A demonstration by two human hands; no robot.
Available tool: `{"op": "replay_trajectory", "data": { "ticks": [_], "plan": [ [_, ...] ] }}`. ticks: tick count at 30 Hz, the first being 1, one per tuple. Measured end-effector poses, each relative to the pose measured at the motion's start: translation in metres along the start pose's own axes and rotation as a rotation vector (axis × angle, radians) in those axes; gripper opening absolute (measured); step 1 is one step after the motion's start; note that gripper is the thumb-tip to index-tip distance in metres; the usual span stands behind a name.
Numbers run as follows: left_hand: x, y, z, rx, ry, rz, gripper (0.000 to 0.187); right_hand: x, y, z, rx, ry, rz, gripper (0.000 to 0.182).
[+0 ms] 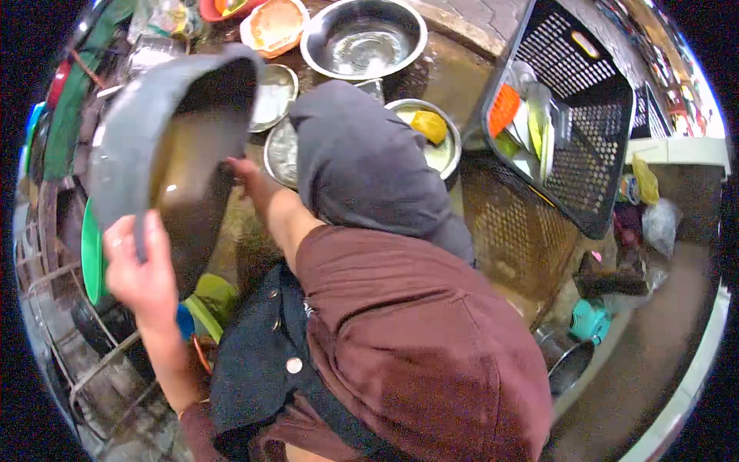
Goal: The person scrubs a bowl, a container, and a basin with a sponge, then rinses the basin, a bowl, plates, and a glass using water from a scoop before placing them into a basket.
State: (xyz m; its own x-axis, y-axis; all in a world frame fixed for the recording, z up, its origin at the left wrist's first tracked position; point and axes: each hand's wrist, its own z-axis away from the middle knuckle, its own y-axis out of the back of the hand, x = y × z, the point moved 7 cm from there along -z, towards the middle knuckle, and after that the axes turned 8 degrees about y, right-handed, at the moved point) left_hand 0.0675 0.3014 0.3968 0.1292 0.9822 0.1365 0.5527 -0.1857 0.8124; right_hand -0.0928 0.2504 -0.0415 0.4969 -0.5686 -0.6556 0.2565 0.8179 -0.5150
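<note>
"grey basin [127,131]: where is it?"

"raised at the left, tipped on its side, with its mouth turned toward the person. the inside looks brown and shiny; i can't tell whether there's water in it."

"and the hands?"

"the left hand [146,262] is closed on the lower rim. the right hand [250,181] is at the opposite edge, but it's blurred, so i can't tell how its fingers are set."

"what other containers are there?"

"a big steel bowl [309,48] stands at the top, with a shiny patch on its bottom. beside it, to the left, is an orange and white bowl [275,29]."

"anything near the knee [362,162]?"

"to its right, a smaller steel bowl [456,150] holds a yellow lump [429,126] over something pale. to its left, another steel bowl [279,158] is partly covered by the knee."

"and the black crate [596,150]?"

"it leans at the right. an orange piece [504,109] and some pale and green items are heaped at its left end; i can't tell what each one is."
</note>
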Motion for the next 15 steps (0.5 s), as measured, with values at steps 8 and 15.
{"op": "replay_trajectory", "data": {
  "ticks": [8, 15],
  "plan": [
    [-0.198, 0.098, -0.057, 0.572, 0.097, 0.24, 0.024, -0.291, -0.077, 0.03, 0.109, 0.609, 0.401, 0.035],
    [-0.179, 0.028, -0.086, 0.801, 0.606, 0.595, 0.031, -0.566, -0.046, 0.145, 0.062, 1.187, 1.034, 0.039]
  ]
}}
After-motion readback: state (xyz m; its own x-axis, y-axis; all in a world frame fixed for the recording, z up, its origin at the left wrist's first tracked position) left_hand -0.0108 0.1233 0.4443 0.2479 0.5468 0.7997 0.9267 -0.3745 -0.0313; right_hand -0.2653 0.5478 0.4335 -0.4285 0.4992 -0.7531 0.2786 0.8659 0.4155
